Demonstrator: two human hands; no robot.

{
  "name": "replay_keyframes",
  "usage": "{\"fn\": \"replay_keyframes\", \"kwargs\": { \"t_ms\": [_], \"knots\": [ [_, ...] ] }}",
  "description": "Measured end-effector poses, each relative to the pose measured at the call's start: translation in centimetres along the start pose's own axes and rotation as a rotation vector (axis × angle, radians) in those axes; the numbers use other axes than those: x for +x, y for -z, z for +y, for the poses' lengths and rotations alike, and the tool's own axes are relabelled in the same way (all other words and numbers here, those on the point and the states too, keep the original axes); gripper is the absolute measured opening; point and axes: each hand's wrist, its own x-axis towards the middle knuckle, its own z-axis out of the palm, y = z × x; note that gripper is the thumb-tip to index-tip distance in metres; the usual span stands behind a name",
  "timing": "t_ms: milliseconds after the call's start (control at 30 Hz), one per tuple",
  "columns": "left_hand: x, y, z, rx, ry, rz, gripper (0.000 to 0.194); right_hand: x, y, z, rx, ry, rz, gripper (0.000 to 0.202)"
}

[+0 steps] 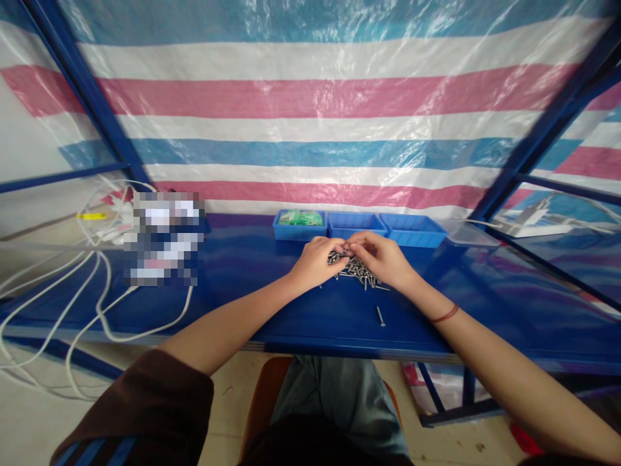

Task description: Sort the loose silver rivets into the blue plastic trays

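A heap of silver metal screws [363,273] lies on the blue table, right under both hands. My left hand [317,262] curls in from the left, its thumb and fingers closed over the heap's near left part. From the other side my right hand [383,259] reaches in with thumb and fingers pinched. The fingertips of both hands meet above the heap; whatever small piece is between them is too hidden to make out. One loose screw [381,316] lies apart, closer to the table's front edge.
Behind the hands stand three blue bins in a row: a left bin [299,233] with green-and-white packets, a middle bin [356,223] and a right bin [412,232]. White cables [104,291] trail over the table's left side. A clear plastic lid [470,233] lies at right.
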Motion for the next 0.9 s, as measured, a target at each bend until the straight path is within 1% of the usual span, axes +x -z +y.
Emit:
{"fn": "replay_keyframes", "kwargs": {
  "t_ms": [100,200,300,533,700,800,900],
  "knots": [
    [0.0,0.0,0.3,-0.101,0.050,0.050,0.027,0.2,-0.3,0.3,0.209,-0.075,0.049,0.025],
    [0.0,0.2,0.5,-0.201,0.081,0.101,0.018,0.4,-0.3,0.4,0.207,-0.071,0.100,0.028],
    [0.1,0.3,0.7,-0.218,0.076,0.151,0.012,0.4,-0.2,0.6,0.185,-0.062,0.134,0.030],
    [0.1,0.8,1.2,-0.178,0.023,0.241,0.010,0.2,-0.4,0.1,0.249,-0.180,0.073,0.035],
    [0.1,1.1,1.5,-0.157,-0.019,0.231,0.008,0.2,-0.4,-0.2,0.291,-0.179,0.051,0.032],
    [0.2,1.2,1.5,-0.154,-0.031,0.233,0.008,0.3,-0.3,0.0,0.314,-0.170,0.090,0.028],
    [0.2,1.1,1.3,-0.144,-0.021,0.242,0.007,0.3,-0.3,0.1,0.273,-0.126,0.137,0.025]
  ]
}}
